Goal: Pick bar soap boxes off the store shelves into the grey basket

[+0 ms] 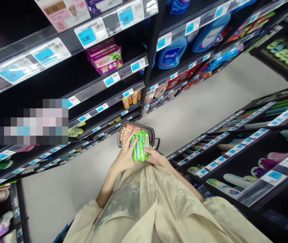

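Observation:
My left hand [124, 156] is closed around the left side of a green plastic-wrapped soap pack [140, 147], its fingers lying over the top. Against the lower right edge of the same pack, my right hand [155, 156] grips with its thumb on the printed face. The two hands hold the pack in front of my body at about waist height. Beyond and below it is a dark shopping basket [147, 127] with a handle on its right. Orange-and-white packs [126, 131] lie inside; my left hand and the green pack hide part of the basket.
Tall shelves on the left carry magenta packs [107, 60], blue detergent bottles [171, 54] and orange tubs [134, 98], with price labels [91, 33] along their edges. Slippers [267, 165] stand on the right-hand shelves. Grey floor [197, 98] runs between the rows.

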A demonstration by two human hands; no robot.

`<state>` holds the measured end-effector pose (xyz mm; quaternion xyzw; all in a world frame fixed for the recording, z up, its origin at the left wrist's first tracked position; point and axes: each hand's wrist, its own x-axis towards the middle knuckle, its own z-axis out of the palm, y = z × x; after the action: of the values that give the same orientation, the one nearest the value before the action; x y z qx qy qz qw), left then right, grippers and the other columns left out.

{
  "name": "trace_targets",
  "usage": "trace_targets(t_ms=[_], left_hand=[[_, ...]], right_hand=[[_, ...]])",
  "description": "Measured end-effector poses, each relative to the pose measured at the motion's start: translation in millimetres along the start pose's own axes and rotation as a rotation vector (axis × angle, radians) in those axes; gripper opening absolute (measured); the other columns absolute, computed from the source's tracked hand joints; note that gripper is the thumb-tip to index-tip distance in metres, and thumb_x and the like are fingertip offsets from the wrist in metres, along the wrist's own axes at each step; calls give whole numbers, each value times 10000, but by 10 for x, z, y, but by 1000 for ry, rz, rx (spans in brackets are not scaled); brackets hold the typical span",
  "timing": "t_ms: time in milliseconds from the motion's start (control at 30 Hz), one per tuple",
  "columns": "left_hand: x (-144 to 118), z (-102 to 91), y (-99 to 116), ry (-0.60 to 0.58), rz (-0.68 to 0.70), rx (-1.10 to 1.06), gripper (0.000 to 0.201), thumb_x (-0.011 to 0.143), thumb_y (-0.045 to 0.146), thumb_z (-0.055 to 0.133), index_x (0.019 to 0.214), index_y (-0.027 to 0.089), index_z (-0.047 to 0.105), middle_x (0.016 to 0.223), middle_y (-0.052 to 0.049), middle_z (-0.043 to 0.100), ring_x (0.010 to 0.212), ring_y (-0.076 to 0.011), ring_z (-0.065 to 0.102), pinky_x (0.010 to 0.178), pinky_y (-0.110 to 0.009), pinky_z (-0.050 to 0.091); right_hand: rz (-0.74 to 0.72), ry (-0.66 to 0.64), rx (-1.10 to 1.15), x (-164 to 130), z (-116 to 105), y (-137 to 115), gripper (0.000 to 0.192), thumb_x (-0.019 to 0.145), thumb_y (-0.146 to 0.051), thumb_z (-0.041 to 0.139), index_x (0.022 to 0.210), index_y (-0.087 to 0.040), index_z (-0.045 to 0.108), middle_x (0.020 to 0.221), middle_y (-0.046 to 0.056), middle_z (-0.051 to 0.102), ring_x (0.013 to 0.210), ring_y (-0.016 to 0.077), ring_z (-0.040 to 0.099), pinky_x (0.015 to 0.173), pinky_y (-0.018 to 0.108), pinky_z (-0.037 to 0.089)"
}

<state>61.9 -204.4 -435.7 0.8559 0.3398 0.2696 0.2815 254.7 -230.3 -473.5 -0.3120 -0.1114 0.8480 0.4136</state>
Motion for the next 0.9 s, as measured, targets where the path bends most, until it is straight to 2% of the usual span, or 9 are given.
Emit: trace_targets(t_ms=[100, 267, 533, 633, 733, 800, 900], left_hand=[[17, -33, 14, 3, 1, 4, 1252, 859, 294, 889, 1784, 312, 46, 1825, -226, 113, 1696, -488, 98, 1312, -781, 264], [16, -43, 10, 6, 46, 26, 1179, 894, 282, 841, 1781, 291, 65, 1801, -249, 185, 1689, -483, 153, 1289, -776, 321], [-9, 51, -47, 6, 63, 112, 1112, 928, 163, 753, 1784, 303, 56, 1752, -244, 236, 1678, -484, 189, 1259, -741, 400], [-22, 40, -51, -45, 60, 110, 1145, 893, 150, 787, 1783, 289, 80, 1734, -256, 240, 1670, -493, 203, 1235, -729, 438], [-24, 38, -52, -70, 43, 71, 1172, 852, 221, 866, 1774, 265, 144, 1709, -265, 259, 1658, -496, 230, 1233, -728, 441], [-18, 52, -51, -24, 30, 60, 1142, 854, 288, 885, 1761, 271, 192, 1684, -258, 295, 1643, -494, 270, 1228, -731, 446], [3, 74, -49, 97, 35, 81, 1042, 883, 353, 870, 1732, 290, 271, 1630, -236, 367, 1621, -480, 327, 1210, -718, 473]], right_hand=[[16, -20, -57, -20, -20, -27, 780, 567, -427, 1039, 1248, -219, 723, 1084, 101, 834, 992, 310, 806, 907, 454, 689], [5, -43, -126, -40, -37, -79, 892, 535, -377, 1056, 1336, -218, 696, 1123, 108, 830, 988, 315, 803, 873, 441, 688], [-1, 40, -175, -27, 28, -108, 880, 547, -321, 1042, 1351, -247, 690, 1179, 87, 814, 1022, 297, 794, 866, 389, 679], [-19, 66, -177, -42, 0, -61, 893, 575, -330, 1043, 1382, -242, 670, 1185, 88, 809, 1060, 303, 785, 908, 409, 670], [-40, 78, -198, -40, -51, -34, 903, 609, -345, 1045, 1412, -236, 648, 1206, 99, 799, 1093, 305, 774, 935, 421, 659], [-65, 67, -239, -16, -76, -63, 912, 611, -361, 1054, 1416, -233, 645, 1211, 98, 795, 1098, 299, 769, 935, 409, 653], [-101, -16, -295, 43, -75, -185, 883, 630, -399, 1051, 1401, -226, 656, 1227, 95, 785, 1105, 280, 760, 933, 375, 642]])
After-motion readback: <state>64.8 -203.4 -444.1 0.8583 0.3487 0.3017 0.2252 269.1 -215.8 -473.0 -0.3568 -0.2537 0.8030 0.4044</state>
